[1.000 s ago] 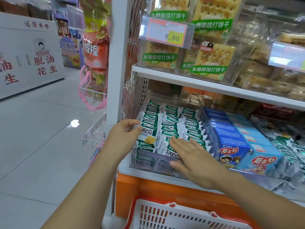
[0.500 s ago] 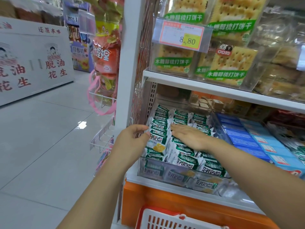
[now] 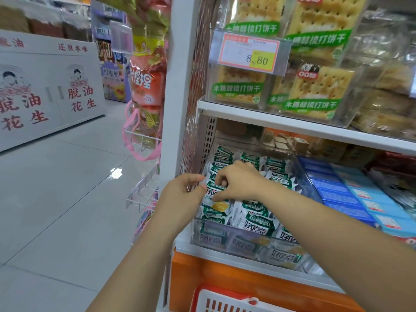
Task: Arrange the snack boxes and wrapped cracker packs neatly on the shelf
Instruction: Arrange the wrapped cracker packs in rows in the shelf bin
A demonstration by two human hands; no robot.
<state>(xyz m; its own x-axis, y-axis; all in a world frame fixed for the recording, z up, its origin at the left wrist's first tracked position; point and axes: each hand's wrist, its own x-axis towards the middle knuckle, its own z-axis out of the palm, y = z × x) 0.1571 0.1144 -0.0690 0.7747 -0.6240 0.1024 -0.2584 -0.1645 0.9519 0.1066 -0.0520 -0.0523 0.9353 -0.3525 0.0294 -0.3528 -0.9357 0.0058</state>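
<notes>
A green-and-white foil-wrapped cracker pack (image 3: pixel 215 195), lying left-to-right between both hands, is pinched at its far edge by the right hand (image 3: pixel 240 182) with curled fingers (image 3: pixel 225 175); whether it is gripped by the left hand (image 3: pixel 180 197) cannot be told.

both our hands at the clear plastic bin (image 3: pixel 229 242)
our right hand (image 3: pixel 240 181) pinches a green-and-white wrapped cracker pack (image 3: pixel 217 195); our left hand (image 3: pixel 180 197) holds its left edge.
</notes>
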